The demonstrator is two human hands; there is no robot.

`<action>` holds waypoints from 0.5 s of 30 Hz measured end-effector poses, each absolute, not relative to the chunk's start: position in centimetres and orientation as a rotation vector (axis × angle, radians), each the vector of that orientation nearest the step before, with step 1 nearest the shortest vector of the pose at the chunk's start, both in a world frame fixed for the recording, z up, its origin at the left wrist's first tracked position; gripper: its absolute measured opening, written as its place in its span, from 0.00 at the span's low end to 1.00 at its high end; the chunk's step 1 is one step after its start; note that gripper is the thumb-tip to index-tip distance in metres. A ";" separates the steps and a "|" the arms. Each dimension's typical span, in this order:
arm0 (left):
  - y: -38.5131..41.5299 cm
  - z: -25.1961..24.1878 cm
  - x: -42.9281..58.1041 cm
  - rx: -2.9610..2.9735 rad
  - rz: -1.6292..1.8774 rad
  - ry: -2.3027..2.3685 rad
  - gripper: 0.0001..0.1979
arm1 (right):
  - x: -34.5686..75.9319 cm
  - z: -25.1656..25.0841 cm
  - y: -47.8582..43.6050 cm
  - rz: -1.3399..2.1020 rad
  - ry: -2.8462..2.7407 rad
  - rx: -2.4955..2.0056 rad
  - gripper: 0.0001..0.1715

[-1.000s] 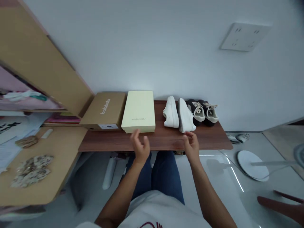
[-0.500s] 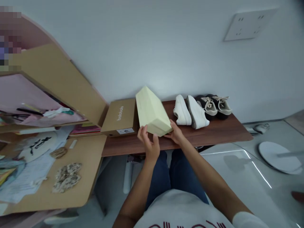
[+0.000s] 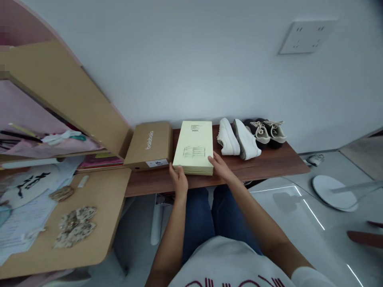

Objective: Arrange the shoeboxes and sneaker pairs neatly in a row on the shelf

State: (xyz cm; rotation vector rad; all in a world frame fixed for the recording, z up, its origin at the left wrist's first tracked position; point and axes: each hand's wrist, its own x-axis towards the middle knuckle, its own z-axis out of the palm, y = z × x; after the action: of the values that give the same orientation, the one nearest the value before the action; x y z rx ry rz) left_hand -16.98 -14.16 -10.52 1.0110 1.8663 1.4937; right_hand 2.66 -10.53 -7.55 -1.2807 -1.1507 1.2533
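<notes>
A pale yellow shoebox (image 3: 194, 137) lies on the dark wooden bench (image 3: 239, 170) with a printed face upward. My left hand (image 3: 180, 181) grips its near left corner, thumb toward the front. On the opposite side, my right hand (image 3: 220, 166) holds the near right corner with the fingers along the edge. Left of this box sits a brown "balabala" shoebox (image 3: 149, 141), with a narrow gap between them. White sneakers (image 3: 237, 139) stand to the right, and black shoes with beige laces (image 3: 266, 131) are beyond them.
A light wooden desk (image 3: 101, 223) at left carries papers (image 3: 32, 211), a spotted bow (image 3: 76, 226) and a hair tie (image 3: 62, 193). A wall socket panel (image 3: 306, 36) is at upper right. A round white base (image 3: 334, 193) stands on the floor.
The yellow shoebox was tilted and lifted, with plain sides showing. Now it rests flat on the bench, printed face up, and both hands have shifted to its near corners.
</notes>
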 end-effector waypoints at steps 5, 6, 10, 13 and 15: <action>-12.6 -10.1 -15.7 1.125 1.408 1.754 0.31 | 1.0 -7.7 -7.7 1.070 -1.257 -1.352 0.47; -12.8 -10.0 -15.4 1.149 1.395 1.741 0.32 | 1.3 -7.6 -7.1 1.041 -1.273 -1.384 0.45; -15.0 -9.8 -17.4 1.169 1.468 1.616 0.32 | 2.2 -6.8 -7.4 0.769 -1.326 -1.486 0.42; -16.2 -9.2 -23.5 1.233 1.733 1.758 0.33 | -0.5 -5.5 -10.7 0.448 -1.404 -1.386 0.37; -15.6 -8.8 -28.9 1.143 1.861 1.982 0.33 | -4.5 -4.8 -12.5 0.545 -1.557 -1.180 0.32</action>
State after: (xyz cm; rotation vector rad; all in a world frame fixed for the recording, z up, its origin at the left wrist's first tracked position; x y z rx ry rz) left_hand -28.90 -15.56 -8.77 1.1430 1.9823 1.8609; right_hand -4.49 -12.47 -4.76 -1.1798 -1.5568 0.5445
